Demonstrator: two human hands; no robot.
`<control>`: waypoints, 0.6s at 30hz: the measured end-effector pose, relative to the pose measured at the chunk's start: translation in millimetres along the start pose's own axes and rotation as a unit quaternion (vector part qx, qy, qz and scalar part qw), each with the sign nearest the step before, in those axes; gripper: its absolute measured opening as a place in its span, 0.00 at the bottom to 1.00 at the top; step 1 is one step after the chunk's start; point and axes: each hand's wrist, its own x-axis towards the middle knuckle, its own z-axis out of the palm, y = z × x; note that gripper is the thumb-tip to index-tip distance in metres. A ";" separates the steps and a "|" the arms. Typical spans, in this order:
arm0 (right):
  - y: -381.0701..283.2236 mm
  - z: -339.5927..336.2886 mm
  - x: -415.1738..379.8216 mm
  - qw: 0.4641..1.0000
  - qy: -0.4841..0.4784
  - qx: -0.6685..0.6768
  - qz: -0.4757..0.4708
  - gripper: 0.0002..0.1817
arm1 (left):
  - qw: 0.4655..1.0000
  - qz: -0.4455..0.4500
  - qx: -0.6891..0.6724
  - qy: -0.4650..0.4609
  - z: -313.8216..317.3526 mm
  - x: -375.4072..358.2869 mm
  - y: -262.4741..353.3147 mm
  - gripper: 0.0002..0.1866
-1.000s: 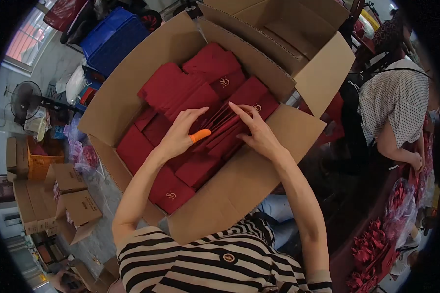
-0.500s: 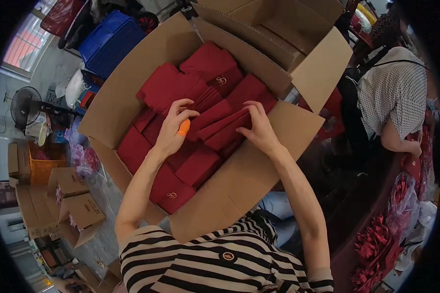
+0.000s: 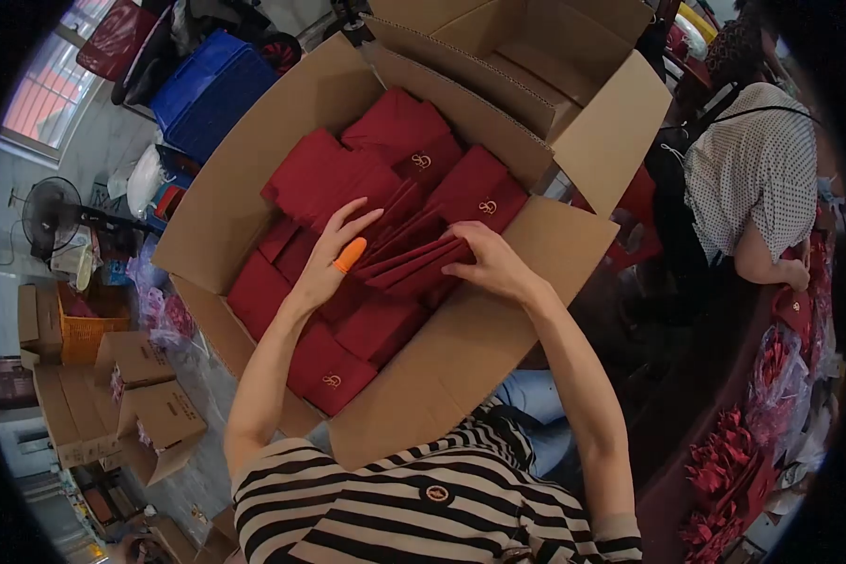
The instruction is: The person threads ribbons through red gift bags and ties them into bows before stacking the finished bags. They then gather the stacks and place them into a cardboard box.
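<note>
An open cardboard box (image 3: 442, 395) holds stacks of dark red folded pieces (image 3: 324, 174), some with a gold emblem. My right hand (image 3: 489, 263) pinches the right end of a fanned bundle of red pieces (image 3: 418, 263) between thumb and fingers. At the bundle's left side is my left hand (image 3: 334, 258), its fingers spread and an orange cover on one of them. Whether its fingertips touch the red pieces is hard to tell.
A second open box (image 3: 573, 56) adjoins at the top. A person (image 3: 757, 179) in a dotted top is at the right, near red bundles (image 3: 724, 461). Left stand a blue crate (image 3: 211, 94), a fan (image 3: 52, 216) and small cartons (image 3: 160, 414).
My right hand has moved slightly left and down with the ends of the red pieces. My left hand's fingers have spread wider. A gold emblem now shows beyond my right hand.
</note>
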 end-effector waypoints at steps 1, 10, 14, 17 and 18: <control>-7.3 -2.7 0.8 1.000 0.001 0.000 -0.001 0.26 | 1.000 -0.008 -0.006 -0.002 1.9 -2.5 3.2 0.25; -89.8 -71.4 19.6 0.972 -0.051 -0.229 0.010 0.16 | 0.999 -0.001 -0.034 0.008 2.9 5.1 -7.2 0.25; -64.2 -59.9 19.3 0.969 0.002 -0.247 -0.013 0.16 | 0.999 0.008 -0.023 0.028 2.9 2.8 7.0 0.31; -55.3 -56.1 17.0 0.978 0.024 -0.187 0.090 0.17 | 0.996 -0.045 -0.004 0.079 9.7 -0.3 10.5 0.38; -51.6 -57.3 16.6 0.984 0.036 -0.117 0.130 0.18 | 0.990 -0.081 -0.002 0.112 13.7 -1.0 6.6 0.40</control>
